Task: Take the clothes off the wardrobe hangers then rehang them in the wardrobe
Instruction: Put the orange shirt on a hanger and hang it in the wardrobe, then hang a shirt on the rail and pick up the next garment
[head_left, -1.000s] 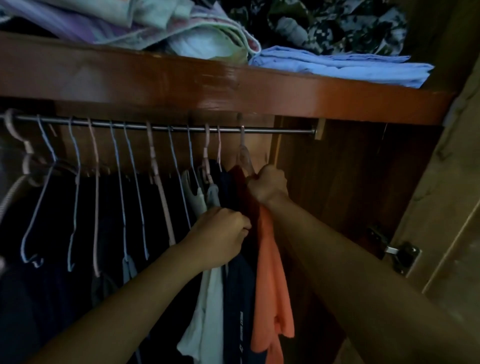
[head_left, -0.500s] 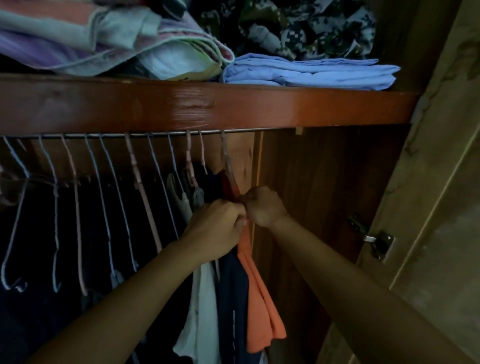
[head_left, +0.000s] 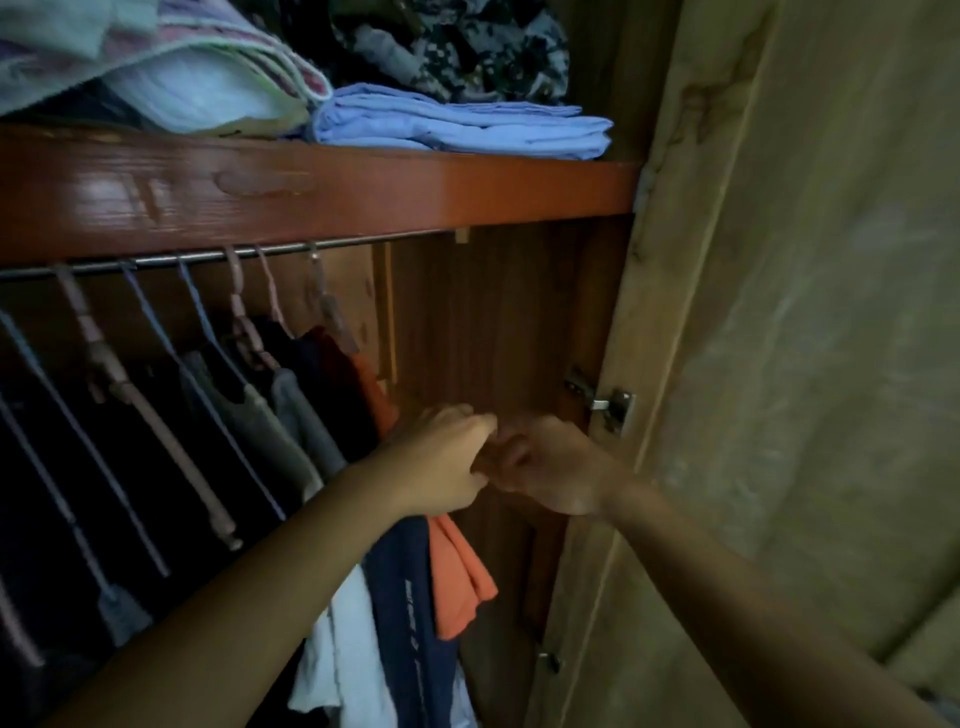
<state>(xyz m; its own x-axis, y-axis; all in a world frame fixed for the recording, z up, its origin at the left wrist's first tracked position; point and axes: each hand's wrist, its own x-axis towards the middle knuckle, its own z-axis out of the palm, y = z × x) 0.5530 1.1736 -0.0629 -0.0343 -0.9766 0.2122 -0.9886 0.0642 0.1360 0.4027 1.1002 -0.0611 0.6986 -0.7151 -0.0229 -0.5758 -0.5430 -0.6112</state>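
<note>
head view looks into the wardrobe (head_left: 493, 322), a dark wooden cupboard with a shelf (head_left: 311, 192) above and the rail (head_left: 208, 257) just under it. the clothes hang in a crowded row along the rail, and the orange shirt (head_left: 460, 582) is the last one at the rail's right end, next to a navy garment (head_left: 410, 613). it is a soft, limp knit, bright against the dark row, its hem dangling below the hands and its shoulder still on the pale hanger (head_left: 327, 306). the left hand (head_left: 441, 462) is curled over the shirt's edge, apparently gripping it. the right hand (head_left: 550, 467) meets it, fingers bent, but motion blur hides whether it pinches cloth or nothing. i judge the step to be working the orange shirt off its hanger. the next move calls for slipping the shoulder over the hanger's arm without dragging the hook off the rail.
</note>
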